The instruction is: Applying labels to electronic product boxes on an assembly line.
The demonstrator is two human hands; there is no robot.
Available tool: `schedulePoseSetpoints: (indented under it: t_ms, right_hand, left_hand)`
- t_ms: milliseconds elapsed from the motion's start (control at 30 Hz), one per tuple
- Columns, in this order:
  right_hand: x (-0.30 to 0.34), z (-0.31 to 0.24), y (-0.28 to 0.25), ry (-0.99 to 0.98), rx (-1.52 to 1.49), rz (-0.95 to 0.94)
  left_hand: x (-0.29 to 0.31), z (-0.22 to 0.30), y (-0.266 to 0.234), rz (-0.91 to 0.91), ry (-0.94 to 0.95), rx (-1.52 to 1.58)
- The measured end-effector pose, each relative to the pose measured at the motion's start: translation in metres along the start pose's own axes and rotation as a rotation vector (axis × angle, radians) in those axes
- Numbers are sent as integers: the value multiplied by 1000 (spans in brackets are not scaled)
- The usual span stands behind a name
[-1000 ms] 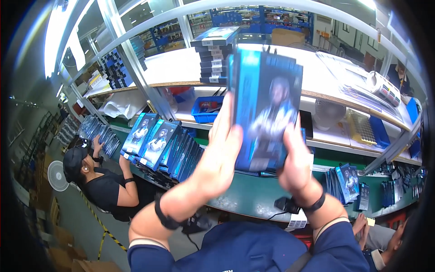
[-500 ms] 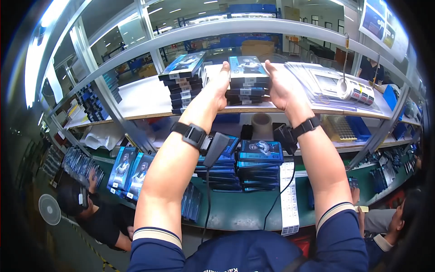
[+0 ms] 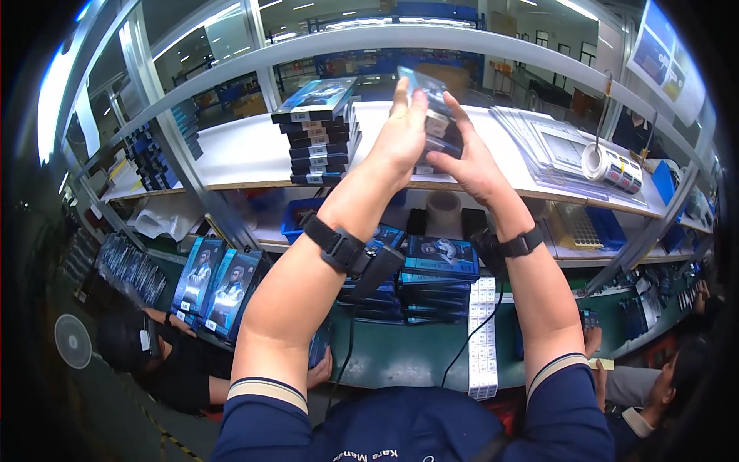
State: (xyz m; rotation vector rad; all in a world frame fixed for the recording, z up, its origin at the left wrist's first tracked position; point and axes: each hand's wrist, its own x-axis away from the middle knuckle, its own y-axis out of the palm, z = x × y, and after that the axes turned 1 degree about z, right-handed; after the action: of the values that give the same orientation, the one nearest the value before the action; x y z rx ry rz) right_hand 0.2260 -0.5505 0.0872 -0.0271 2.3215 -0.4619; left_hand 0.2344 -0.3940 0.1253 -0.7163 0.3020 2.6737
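A small stack of dark blue boxes (image 3: pixel 437 122) is held between the two hands above the upper shelf (image 3: pixel 246 158); the stack is tilted and blurred, and whether its lowest box is borne by the shelf cannot be told. Its left side is pressed by the left hand (image 3: pixel 400 138), with the fingers pointed upward; its right side is pressed by the right hand (image 3: pixel 476 163), with thumb and fingers spread; the boxes are thus clamped between both hands. A taller pile of boxes (image 3: pixel 317 127) is set just to the left on the same shelf; to the right, flat clear sheets (image 3: pixel 543 146) are spread beside a roll of labels (image 3: pixel 616 168).

Below, more boxes (image 3: pixel 439 266) are piled on the green table (image 3: pixel 392 358), with a long strip of labels (image 3: pixel 483 339) laid next to them; a blue bin (image 3: pixel 296 218) is partly hidden by the left forearm. A black band (image 3: pixel 522 242) is worn on the right wrist, and another on the left; co-workers are seen at both sides, one by two upright boxes (image 3: pixel 231 289).
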Motion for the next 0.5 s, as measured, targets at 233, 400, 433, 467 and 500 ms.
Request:
schedulePoseSetpoints:
  t_ms: [233,400,433,467,500]
  right_hand:
    - [-9,-23,8,-62,-18,267]
    - [-51,-58,25,-167,113,185]
    - [-61,-55,29,-213,147,175]
    - [-69,-61,43,-294,195,192]
    - [-74,-73,55,-247,205,190]
  left_hand:
    - [-7,33,15,44,34,-329]
    - [-10,85,-40,90,64,-1093]
    - [-10,93,-50,66,42,-1123]
    - [-8,102,-68,55,12,-1167]
    - [-9,108,-88,64,61,-1217]
